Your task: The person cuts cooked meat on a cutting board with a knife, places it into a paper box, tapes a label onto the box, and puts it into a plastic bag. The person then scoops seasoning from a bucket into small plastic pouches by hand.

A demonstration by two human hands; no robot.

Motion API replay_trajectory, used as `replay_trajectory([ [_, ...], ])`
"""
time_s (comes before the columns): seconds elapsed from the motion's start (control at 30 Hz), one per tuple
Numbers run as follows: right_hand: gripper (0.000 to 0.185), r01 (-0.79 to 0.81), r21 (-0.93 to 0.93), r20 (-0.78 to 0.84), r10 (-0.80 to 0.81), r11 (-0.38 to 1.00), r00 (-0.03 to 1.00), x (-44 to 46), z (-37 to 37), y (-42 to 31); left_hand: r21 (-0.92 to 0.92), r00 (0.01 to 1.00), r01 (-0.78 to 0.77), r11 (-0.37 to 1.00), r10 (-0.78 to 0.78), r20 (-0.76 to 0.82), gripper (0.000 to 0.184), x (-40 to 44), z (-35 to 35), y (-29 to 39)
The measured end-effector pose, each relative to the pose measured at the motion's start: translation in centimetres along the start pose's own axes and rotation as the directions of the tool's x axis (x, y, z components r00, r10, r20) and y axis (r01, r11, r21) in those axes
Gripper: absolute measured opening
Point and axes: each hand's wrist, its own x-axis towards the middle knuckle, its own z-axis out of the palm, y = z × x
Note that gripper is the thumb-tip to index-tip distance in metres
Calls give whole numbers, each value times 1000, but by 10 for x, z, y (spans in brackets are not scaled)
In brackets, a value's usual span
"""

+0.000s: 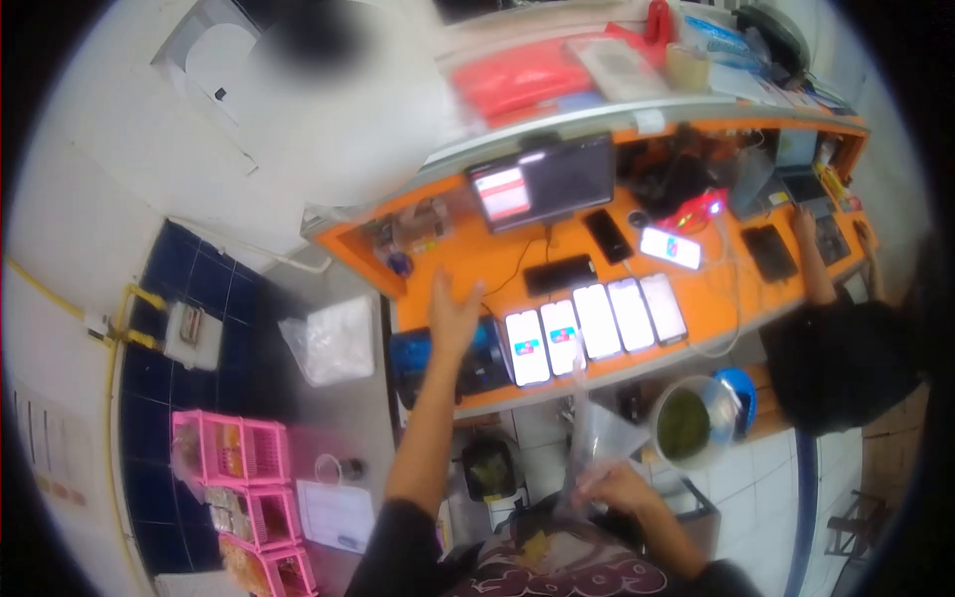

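My left hand reaches forward over the orange desk with its fingers spread and nothing in them. Beneath that wrist is a black and blue device; I cannot tell whether the hand touches it. Close to my body, my right hand is closed on a clear plastic bag that stands up from the fingers. What the bag contains, if anything, is too blurred to tell. Beyond the bag lie several lit phones in a row along the desk's front edge.
Behind the phones stands a monitor, with dark phones before it. A bowl of green stuff is at right, near a co-worker's arm. At left are stacked pink baskets and a pile of plastic bags.
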Motion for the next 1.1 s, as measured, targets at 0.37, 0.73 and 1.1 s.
replay_trajectory([
  [0.37,21,-63,-46,-51,60,997,997,-7,-42,-34,-120,998,-54,991,51,-30,41,105,99,2],
  [0.73,29,66,51,-45,-64,996,997,46,-37,-54,39,998,31,999,-33,53,17,-79,13,89],
  [1.1,23,-393,159,464,283,906,840,127,74,73,-122,564,822,556,-767,306,23,-318,-113,93],
])
